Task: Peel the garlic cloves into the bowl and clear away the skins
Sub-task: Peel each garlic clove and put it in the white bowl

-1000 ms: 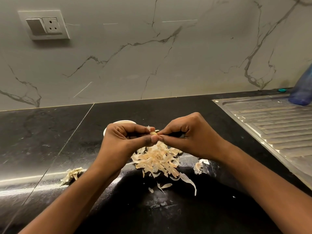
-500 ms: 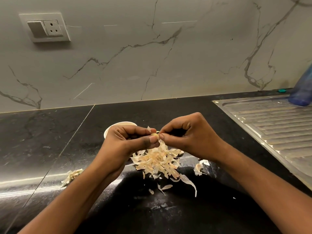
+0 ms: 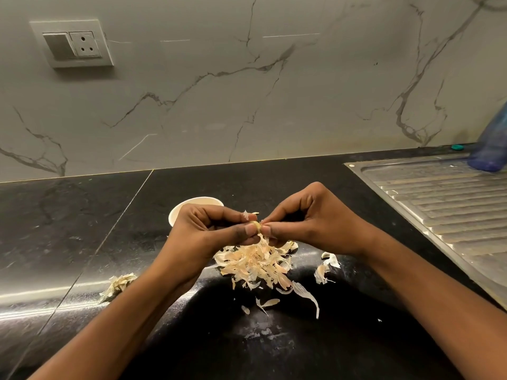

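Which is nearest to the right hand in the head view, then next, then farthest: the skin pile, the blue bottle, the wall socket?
1. Skin pile: on the counter just below the right hand, which pinches the garlic clove.
2. Blue bottle: at the far right edge, toward the back.
3. Wall socket: upper left, on the wall.

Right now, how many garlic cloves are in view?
1. The garlic clove is pinched between the left hand and right hand, above the pile of skins. More may lie hidden in the bowl, mostly covered by the left hand.
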{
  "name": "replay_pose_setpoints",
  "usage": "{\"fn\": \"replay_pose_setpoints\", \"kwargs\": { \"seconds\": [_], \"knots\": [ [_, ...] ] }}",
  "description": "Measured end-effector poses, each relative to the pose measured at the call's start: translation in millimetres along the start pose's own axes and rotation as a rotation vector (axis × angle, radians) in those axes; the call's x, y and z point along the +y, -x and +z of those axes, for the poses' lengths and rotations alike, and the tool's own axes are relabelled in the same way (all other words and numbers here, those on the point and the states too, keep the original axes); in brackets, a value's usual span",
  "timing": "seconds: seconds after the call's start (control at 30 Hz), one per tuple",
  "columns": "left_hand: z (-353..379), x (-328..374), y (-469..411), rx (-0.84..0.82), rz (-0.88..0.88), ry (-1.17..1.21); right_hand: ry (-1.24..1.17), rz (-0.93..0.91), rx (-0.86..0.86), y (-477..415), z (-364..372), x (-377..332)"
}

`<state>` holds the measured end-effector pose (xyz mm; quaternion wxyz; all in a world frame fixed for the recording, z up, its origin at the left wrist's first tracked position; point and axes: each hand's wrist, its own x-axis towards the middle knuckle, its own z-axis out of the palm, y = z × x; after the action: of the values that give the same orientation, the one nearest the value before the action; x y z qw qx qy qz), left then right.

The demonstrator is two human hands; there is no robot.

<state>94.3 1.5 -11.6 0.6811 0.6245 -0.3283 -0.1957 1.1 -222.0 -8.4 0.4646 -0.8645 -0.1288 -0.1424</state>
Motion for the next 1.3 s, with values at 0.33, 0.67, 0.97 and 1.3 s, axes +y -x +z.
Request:
{"fn": "replay_pose_setpoints", "kwargs": {
  "seconds": [0.33, 0.67, 0.97, 1.3],
  "knots": [
    [-1.1, 1.3, 1.0, -0.02, 0.018, -0.023, -0.108, 0.049, -0.03, -1.3, -0.5, -1.0],
    [1.9, 6.4, 3.0, -0.025, 0.032, 0.126, -0.22, 0.056, 0.104, -0.6, 5.7, -8.2],
    [2.8, 6.4, 3.6, -0.055, 0.054, 0.187, -0.279, 0.046, 0.163, 0.0, 6.8, -11.1],
    [2.3, 0.8, -0.5, 0.004, 0.024, 0.176, -0.133, -0.001, 0.191, -2.6, 9.4, -5.6]
  ]
}}
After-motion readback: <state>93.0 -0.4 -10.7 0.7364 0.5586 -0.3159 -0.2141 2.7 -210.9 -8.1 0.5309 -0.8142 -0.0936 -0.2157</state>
